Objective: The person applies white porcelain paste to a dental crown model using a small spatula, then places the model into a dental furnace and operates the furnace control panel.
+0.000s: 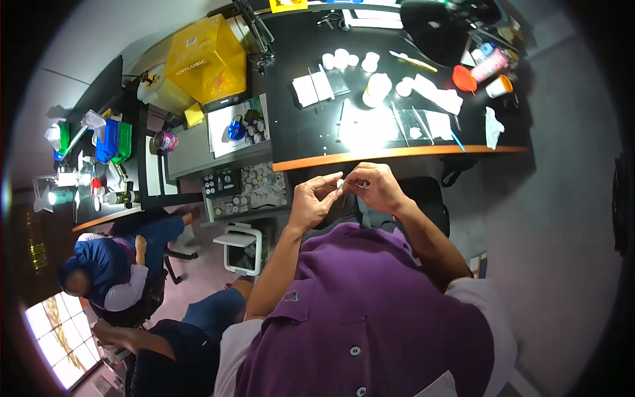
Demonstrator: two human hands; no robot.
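Just off the front edge of the black desk [297, 135], both of my hands are raised close together. My left hand [313, 200] is closed in a pinch on a small white piece [340, 184], too small to tell its kind. The closed fingers of my right hand [374, 184] meet the same piece from the other side. Something thin and pale shows between those right fingers, but I cannot make out what it is. On the desk beyond lie several slim hand tools [400, 124], a white bottle [377, 90] and small white jars [340, 59].
A black lamp [440, 33] overhangs the desk's far right. Orange lids and cups [464, 78] stand there. To the left are a yellow clear box [210, 61], an open drawer of small jars [254, 192] and a white bin [242, 249]. Two people [109, 264] sit at lower left.
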